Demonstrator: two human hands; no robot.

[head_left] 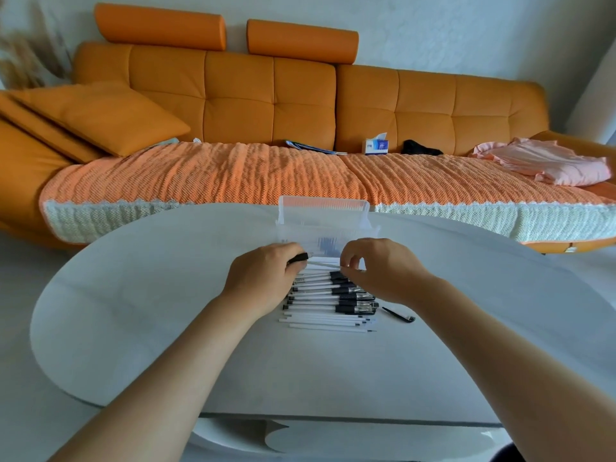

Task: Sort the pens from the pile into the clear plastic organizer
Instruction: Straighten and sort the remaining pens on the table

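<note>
Pens (330, 303) lie side by side in a row on the white worktop (133, 311), just nearer to me than my fingers and partly hidden under both hands. My left hand (263, 278) has its fingers curled round the black end of one white pen (321, 262). My right hand (383, 271) pinches the other end between thumb and forefinger, so this pen spans the gap between the two hands at the far edge of the row. Just beyond the fingers stands the clear plastic organizer (323, 216). Dark shapes show through its near wall, too blurred for me to name. A small black piece (398, 314) lies alone on the worktop, right of the row and near my right wrist. Well beyond the fingers runs an orange sofa (233, 105) carrying a tissue box (376, 146) and a pink cloth (546, 165).
</note>
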